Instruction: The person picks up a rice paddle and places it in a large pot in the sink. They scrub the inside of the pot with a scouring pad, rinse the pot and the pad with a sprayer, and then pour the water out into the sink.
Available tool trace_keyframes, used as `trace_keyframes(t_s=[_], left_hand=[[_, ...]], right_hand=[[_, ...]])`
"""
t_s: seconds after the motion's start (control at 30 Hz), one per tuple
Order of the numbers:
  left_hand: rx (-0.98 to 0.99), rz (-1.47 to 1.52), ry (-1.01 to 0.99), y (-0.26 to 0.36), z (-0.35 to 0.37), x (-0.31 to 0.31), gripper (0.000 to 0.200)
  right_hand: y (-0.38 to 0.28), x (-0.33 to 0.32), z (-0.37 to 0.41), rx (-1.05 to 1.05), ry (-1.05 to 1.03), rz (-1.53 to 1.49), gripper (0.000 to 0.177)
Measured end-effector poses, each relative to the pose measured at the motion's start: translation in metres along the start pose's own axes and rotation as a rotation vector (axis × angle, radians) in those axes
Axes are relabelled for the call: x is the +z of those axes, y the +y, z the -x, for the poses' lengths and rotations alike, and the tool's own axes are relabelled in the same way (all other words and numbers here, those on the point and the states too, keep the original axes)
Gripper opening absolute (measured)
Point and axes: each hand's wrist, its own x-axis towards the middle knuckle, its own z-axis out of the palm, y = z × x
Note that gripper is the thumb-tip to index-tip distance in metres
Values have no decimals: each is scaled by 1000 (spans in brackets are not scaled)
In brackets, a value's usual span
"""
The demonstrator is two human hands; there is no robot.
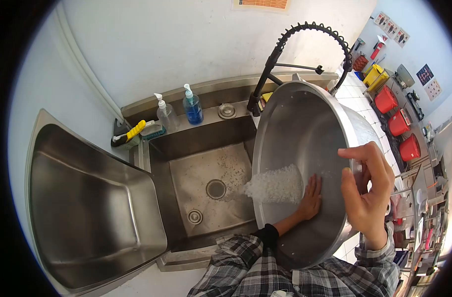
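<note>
A large round metal basin [305, 119] is tilted on its side at the right edge of the sink [186, 168], its opening towards the sink. White foamy water [275, 185] runs over its inner wall and spills towards the sink. My left hand [311, 199] reaches inside the basin, fingers spread flat on the inner surface beside the water. My right hand [368, 190] grips the basin's far rim, thumb inside and fingers curled over the edge.
A clear pump bottle [166, 115] and a blue soap bottle [192, 108] stand behind the sink, beside a yellow-handled brush [135, 129]. A black spring faucet [267, 74] arches over the basin. Another metal tub [87, 198] leans at left. Red buckets [386, 100] stand far right.
</note>
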Motion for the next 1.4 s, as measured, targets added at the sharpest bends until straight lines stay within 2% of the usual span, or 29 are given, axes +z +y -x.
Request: trace_keyframes(t_s=[0.07, 0.2, 0.3, 0.47, 0.5, 0.73, 0.8, 0.83, 0.9, 0.93, 1.0, 1.13, 1.2, 1.27, 1.3, 1.37, 1.4], left_hand=[[-50, 8, 27, -10, 3, 4, 58], [-98, 122, 14, -20, 7, -32, 60], [-133, -16, 38, -27, 11, -40, 62], [-335, -226, -85, -56, 23, -63, 65], [-351, -253, 5, -66, 28, -68, 65], [-479, -192, 168, -135, 65, -130, 63], [-596, -63, 262, -181, 83, -116, 60], [-599, -67, 267, -179, 82, -126, 60], [-1021, -185, -163, -177, 78, -142, 60], [-1028, -187, -159, -173, 75, -144, 60], [-1074, -330, 46, -160, 61, -135, 60], [-793, -373, 383, -99, 16, -135, 64], [-575, -394, 364, -62, -1, -130, 67], [-274, -314, 400, -44, -10, -103, 69], [-272, -314, 400, -37, -13, -91, 69], [-43, -286, 70, -28, -16, -70, 70], [-36, -287, 72, -31, -13, -59, 70]], right_hand=[[-3, -2, 1, -37, -6, 47, 19], [-4, -4, 6, 13, -10, 22, 19], [-4, -3, 6, -4, 8, 0, 19], [-5, -3, 4, -11, -6, 15, 19], [-3, -2, 5, -11, -8, 11, 19], [-1, -1, 5, 5, -5, -41, 20], [-2, -1, 4, 12, -2, -68, 20], [-1, -2, 4, -1, -7, -62, 20], [0, -2, 3, -16, -17, -65, 20], [0, -1, 3, -26, -12, -55, 20], [1, 0, 4, -41, -9, -52, 20], [0, 1, 4, -6, 4, -72, 19], [2, 0, 4, -23, 0, -50, 20], [1, 1, 4, -18, 9, -58, 20], [0, 1, 5, -11, 19, -66, 20], [1, 2, 5, -22, 26, -54, 21], [1, 2, 5, -32, 30, -43, 21]])
